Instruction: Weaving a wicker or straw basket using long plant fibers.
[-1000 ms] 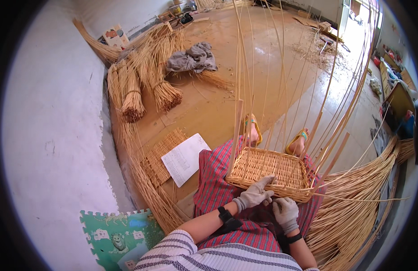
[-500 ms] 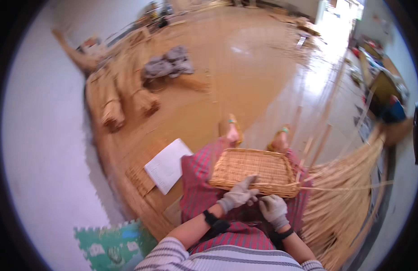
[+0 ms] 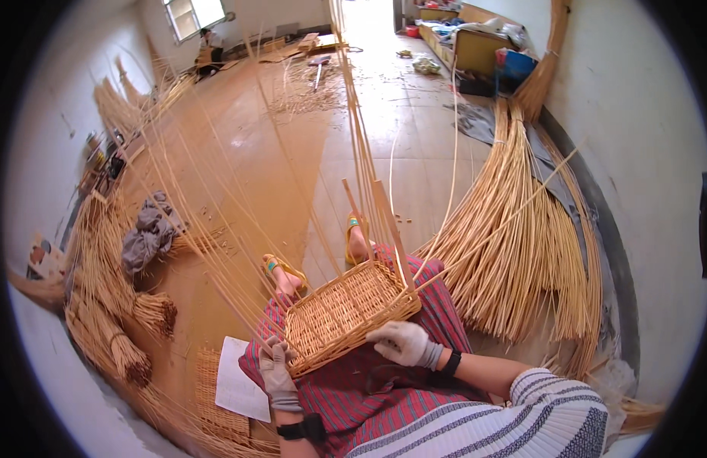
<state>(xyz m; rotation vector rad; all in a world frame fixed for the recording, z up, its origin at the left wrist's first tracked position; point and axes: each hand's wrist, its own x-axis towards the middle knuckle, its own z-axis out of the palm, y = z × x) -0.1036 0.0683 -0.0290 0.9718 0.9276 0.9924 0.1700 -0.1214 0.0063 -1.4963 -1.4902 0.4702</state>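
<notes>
A shallow rectangular wicker basket (image 3: 342,313) rests tilted on my lap over red striped cloth, with long thin canes and several flat upright sticks (image 3: 391,229) rising from its edges. My gloved left hand (image 3: 277,370) is at the basket's near left corner, its fingers wrapped round the rim and canes there. My gloved right hand (image 3: 403,343) touches the near rim toward the right, fingers curled; anything between them is hidden. My feet in yellow sandals show beyond the basket.
Loose cane (image 3: 502,252) fans out on my right. Tied bundles (image 3: 124,343), grey cloth (image 3: 147,237), a white paper (image 3: 235,385) and a woven mat lie on my left. Across the floor are scraps, a person (image 3: 208,53) by the window, and a wooden bench (image 3: 475,53) with clutter.
My view has swung right, bringing the doorway toward the centre. The basket now sits more slanted, and my left hand has moved from the middle of its near rim to the left corner.
</notes>
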